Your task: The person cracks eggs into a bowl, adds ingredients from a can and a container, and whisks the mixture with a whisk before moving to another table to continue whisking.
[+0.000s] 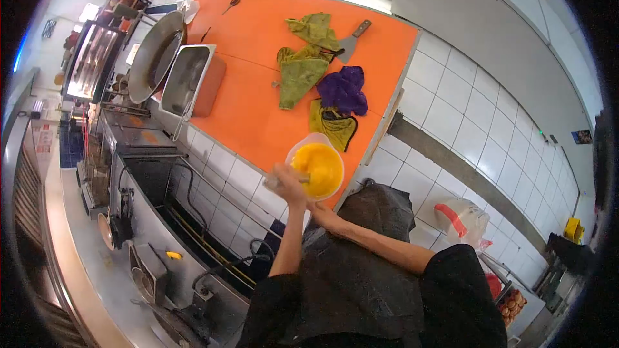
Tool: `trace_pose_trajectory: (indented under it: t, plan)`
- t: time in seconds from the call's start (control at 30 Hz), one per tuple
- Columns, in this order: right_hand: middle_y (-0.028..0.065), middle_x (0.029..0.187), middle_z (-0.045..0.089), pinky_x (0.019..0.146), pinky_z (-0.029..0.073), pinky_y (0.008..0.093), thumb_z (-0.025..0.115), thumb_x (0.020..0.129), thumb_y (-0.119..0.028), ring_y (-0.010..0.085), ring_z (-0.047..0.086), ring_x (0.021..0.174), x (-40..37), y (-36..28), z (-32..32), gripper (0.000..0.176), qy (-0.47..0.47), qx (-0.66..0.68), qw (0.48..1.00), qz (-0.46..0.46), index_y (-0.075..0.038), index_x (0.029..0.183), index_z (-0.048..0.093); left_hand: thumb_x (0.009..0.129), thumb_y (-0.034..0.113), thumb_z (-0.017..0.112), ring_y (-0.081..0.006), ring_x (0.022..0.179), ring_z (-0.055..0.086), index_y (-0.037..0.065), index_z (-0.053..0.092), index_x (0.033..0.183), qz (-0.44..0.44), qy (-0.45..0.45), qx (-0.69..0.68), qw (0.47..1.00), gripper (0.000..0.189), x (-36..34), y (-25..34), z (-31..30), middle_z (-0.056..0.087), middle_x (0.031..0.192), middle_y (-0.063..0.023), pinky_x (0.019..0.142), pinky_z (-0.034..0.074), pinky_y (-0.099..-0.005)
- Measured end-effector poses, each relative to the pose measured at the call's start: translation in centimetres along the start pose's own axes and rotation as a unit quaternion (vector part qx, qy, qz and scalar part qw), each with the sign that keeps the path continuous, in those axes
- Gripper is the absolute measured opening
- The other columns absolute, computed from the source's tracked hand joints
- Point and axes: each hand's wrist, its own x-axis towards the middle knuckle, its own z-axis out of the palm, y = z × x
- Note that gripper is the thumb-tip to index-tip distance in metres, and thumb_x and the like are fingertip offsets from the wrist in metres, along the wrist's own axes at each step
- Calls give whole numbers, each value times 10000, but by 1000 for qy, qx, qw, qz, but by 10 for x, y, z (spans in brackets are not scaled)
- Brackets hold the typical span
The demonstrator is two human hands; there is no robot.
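A pale plastic bowl of bright yellow liquid, resembling beaten egg, sits at the near edge of the orange table. My left hand is closed around a light-coloured stick-like handle, its far end reaching into the liquid; the kind of tool is hard to make out. Against the bowl's near side, my right hand grips the rim or wall, its fingers partly hidden. Just beyond the bowl lie a green-and-black cloth and a purple cloth.
More green cloths and a broad-bladed knife or scraper lie farther up the table. A metal pan and large wok stand at the left. Fryer equipment lines the left; a plastic bag is at right.
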Motion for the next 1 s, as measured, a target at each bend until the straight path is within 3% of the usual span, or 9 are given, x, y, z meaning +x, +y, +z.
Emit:
trace_pose_trajectory:
  t: [0.07, 0.1, 0.2, 0.23, 0.37, 0.43, 0.53, 0.7, 1.0]
  plan:
    - [189, 1393, 516, 1106, 332, 390, 304, 1048, -534, 276, 435, 1321, -3, -13, 4, 702, 26, 21, 999, -18, 67, 1358, 492, 997, 173, 522, -69, 444, 357, 124, 348, 740, -382, -127, -365, 840, 314, 27, 31, 4, 392, 529, 21, 431, 336, -253]
    - [159, 1314, 553, 1060, 360, 356, 336, 1047, -514, 238, 476, 1235, -19, -34, 4, 642, 24, 47, 998, 14, 16, 1369, 501, 1003, 167, 519, -53, 464, 360, 125, 361, 725, -393, -152, -314, 851, 323, 40, 31, -6, 383, 539, 33, 430, 322, -239]
    - [130, 1331, 540, 1059, 360, 363, 341, 1035, -544, 234, 467, 1237, -26, -62, 4, 658, -13, 74, 997, 32, -25, 1424, 455, 994, 159, 535, -42, 481, 345, 136, 385, 717, -288, -100, -278, 911, 316, -9, 31, 5, 378, 555, 48, 432, 320, -238]
    - [131, 1426, 490, 1103, 332, 402, 315, 1024, -594, 269, 417, 1325, -24, -66, -2, 733, -50, 60, 997, 22, -16, 1467, 400, 1001, 162, 508, -61, 468, 338, 124, 364, 675, -303, -161, -378, 860, 358, -5, 27, 2, 373, 562, 40, 436, 309, -246]
    - [110, 1510, 387, 1125, 294, 440, 325, 1011, -620, 262, 322, 1396, -20, -75, -14, 778, -113, 16, 988, 102, -39, 1528, 285, 1000, 164, 486, -60, 467, 306, 129, 338, 645, -323, -205, -287, 878, 386, 34, 69, -9, 344, 531, 39, 460, 303, -247]
    - [62, 1522, 335, 1132, 272, 462, 374, 996, -628, 234, 278, 1404, -14, -53, -7, 800, -76, 109, 990, 53, -65, 1547, 237, 1013, 209, 448, -68, 444, 267, 135, 296, 643, -301, -89, -241, 919, 407, 27, 66, -34, 294, 507, 35, 461, 288, -259]
    - [60, 1538, 306, 1140, 257, 459, 407, 984, -633, 219, 264, 1413, -18, -52, -9, 812, -84, 153, 983, 47, -70, 1545, 244, 1023, 239, 408, -86, 445, 273, 142, 278, 643, -338, -97, -363, 863, 413, 31, 87, -68, 288, 509, 26, 462, 270, -272]
    - [88, 1484, 370, 1132, 268, 436, 434, 981, -629, 204, 328, 1368, -15, -36, -7, 789, -76, 184, 979, 53, -52, 1506, 312, 1025, 253, 408, -106, 435, 278, 150, 270, 641, -331, -32, -308, 891, 421, -8, 50, -53, 287, 496, 19, 458, 276, -277]
    - [84, 1266, 542, 986, 374, 321, 397, 1038, -525, 180, 478, 1099, -28, -57, -12, 640, -17, 173, 983, 56, 12, 1376, 483, 1021, 212, 430, -79, 404, 253, 147, 287, 644, -266, -48, -353, 896, 408, 87, 30, -45, 294, 473, 34, 430, 232, -275]
